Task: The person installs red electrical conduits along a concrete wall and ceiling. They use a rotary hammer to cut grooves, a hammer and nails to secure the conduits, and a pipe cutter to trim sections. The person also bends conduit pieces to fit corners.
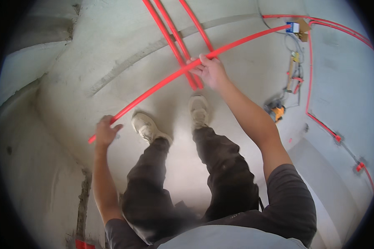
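A long red conduit pipe [153,89] runs slantwise in front of me, from low on the left to high on the right. My left hand [105,132] is closed round it close to its left end, leaving a short stub beyond the fingers. Farther along, about the middle, my right hand [212,73] grips the same pipe, the thumb on top and the fingers on its far side. Beneath my right hand, several red pipes [165,34] lie on the floor, pointing away from me; the held pipe crosses over them.
My shoes [199,110] stand on the bare concrete floor, near the loose pipes' ends. To the right lie an orange-and-black power tool [277,111], a wooden-handled hammer [290,74] and a blue-and-white box [293,28]. Red conduit [323,124] with red junction boxes [360,167] runs along the right wall.
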Demonstrator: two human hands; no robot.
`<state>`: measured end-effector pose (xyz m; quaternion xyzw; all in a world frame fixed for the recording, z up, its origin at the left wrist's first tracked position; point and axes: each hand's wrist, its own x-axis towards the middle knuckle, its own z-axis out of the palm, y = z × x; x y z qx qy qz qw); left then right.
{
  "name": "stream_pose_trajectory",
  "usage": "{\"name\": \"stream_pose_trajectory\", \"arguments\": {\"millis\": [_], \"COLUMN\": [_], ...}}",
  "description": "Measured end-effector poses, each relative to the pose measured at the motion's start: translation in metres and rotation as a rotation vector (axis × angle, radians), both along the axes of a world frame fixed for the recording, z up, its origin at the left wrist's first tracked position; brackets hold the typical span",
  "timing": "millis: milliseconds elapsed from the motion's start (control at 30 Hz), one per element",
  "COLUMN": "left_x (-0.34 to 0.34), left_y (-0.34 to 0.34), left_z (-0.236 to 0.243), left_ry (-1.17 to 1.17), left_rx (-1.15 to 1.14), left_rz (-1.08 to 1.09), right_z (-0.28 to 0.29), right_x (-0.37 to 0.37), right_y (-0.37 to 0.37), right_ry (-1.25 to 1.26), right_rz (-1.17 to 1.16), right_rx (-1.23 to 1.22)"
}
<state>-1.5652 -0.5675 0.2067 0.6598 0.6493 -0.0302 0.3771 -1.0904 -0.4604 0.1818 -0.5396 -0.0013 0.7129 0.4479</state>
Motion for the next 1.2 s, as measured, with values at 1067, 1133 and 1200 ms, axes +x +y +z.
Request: {"name": "stream_pose_trajectory", "arguments": {"millis": [1067, 1133, 1200], "left_x": [-0.152, -0.153, -0.155], "left_y": [-0.262, -0.261, -0.259], "left_z": [-0.088, -0.084, -0.075], "left_ry": [0.594, 0.610, 0.637], "left_rx": [0.163, 0.152, 0.139], "left_rz": [0.678, 0.650, 0.627], "right_z": [-0.110, -0.114, -0.120], "right_x": [0.002, 0.009, 0.027], "right_y": [-0.023, -0.015, 0.006], "right_ry": [-1.381, -1.414, -1.432], "right_rz": [1.029, 0.966, 0.997], "right_rx": [0.450, 0.440, 0.315]}}
